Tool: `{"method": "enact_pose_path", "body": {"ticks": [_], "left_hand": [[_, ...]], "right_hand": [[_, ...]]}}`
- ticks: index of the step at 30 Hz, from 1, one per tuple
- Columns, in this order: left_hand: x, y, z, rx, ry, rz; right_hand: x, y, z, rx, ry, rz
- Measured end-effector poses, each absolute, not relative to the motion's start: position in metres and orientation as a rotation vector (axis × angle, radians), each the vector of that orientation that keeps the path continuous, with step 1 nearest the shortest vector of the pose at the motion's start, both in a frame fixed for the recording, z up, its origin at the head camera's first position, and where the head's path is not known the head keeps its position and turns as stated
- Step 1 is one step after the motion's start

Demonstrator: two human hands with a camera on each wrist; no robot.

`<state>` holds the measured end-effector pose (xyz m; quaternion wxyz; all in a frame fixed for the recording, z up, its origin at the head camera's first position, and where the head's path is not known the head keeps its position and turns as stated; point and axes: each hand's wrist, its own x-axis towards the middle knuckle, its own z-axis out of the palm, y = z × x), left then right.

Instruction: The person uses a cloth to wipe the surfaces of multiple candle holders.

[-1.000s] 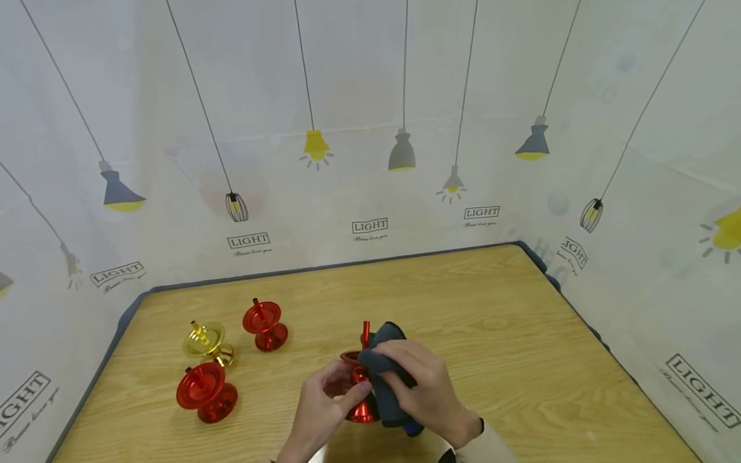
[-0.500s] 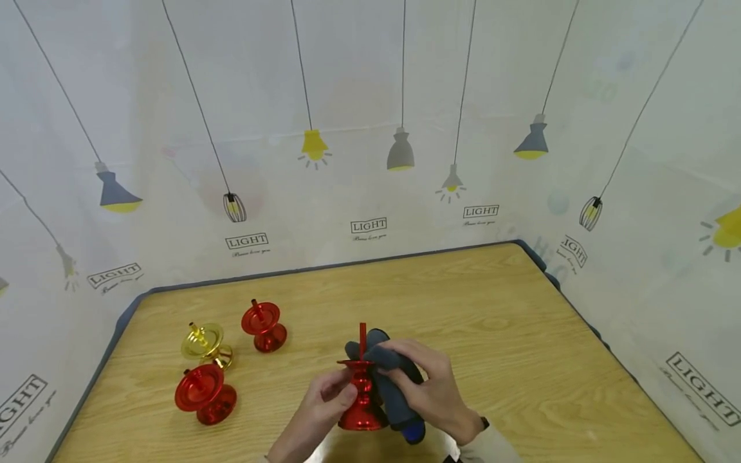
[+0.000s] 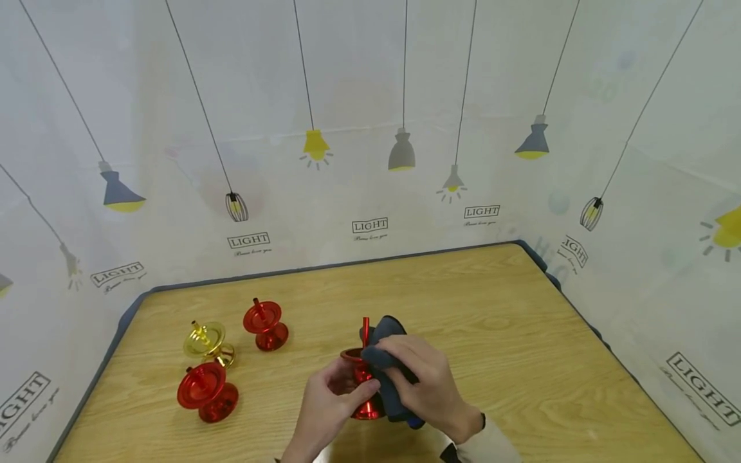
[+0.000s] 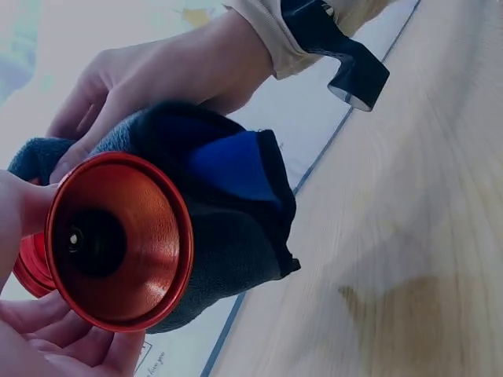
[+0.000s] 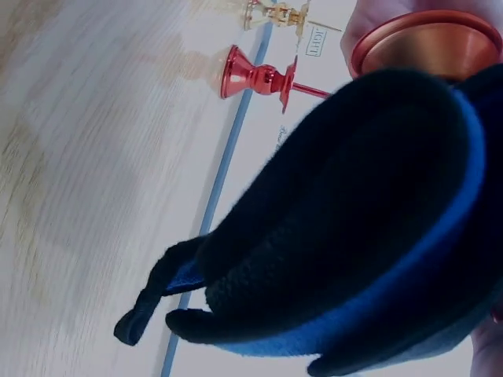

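A shiny red candle holder (image 3: 367,411) with a flared base, a dish and a thin upright spike is held off the table by my left hand (image 3: 330,400). Its fingers and thumb grip the stem below the dish. In the left wrist view the hollow underside of the base (image 4: 149,236) faces the camera. My right hand (image 3: 425,382) pinches a folded dark blue-grey cloth (image 3: 389,389), pressing it against the right side of the candle holder. The cloth (image 5: 338,220) fills much of the right wrist view and hides part of the holder.
On the left of the wooden table (image 3: 521,334) stand a gold candle holder (image 3: 205,341) and two red ones, the rear red holder (image 3: 266,325) and the front red holder (image 3: 207,391). A white printed curtain (image 3: 359,186) surrounds the table's back and sides.
The held candle holder went upright and lower half a second ago, then rose and tilted again. The cloth moved up along its side, and my left thumb now reaches further across the stem.
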<state>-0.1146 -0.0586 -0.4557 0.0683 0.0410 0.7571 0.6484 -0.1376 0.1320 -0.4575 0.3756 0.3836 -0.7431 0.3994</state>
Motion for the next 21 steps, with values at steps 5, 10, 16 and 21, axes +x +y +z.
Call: {"method": "enact_pose_path", "body": {"ticks": [5,10,16,21], "left_hand": [[-0.116,-0.061,-0.455,0.104,2.183,1.977],[-0.117,-0.070,-0.458,0.203,1.850,2.055],[-0.118,-0.075,-0.464,0.360,1.492,2.101],[-0.118,-0.071,-0.461,0.275,1.707,2.017]], "right_hand": [[-0.138,0.132,-0.459,0.966,-1.909,1.129],[-0.137,0.134,-0.460,0.934,-1.946,1.289],[-0.136,0.136,-0.460,0.918,-1.961,1.466],[-0.138,0.139,-0.458,0.928,-1.970,1.339]]}}
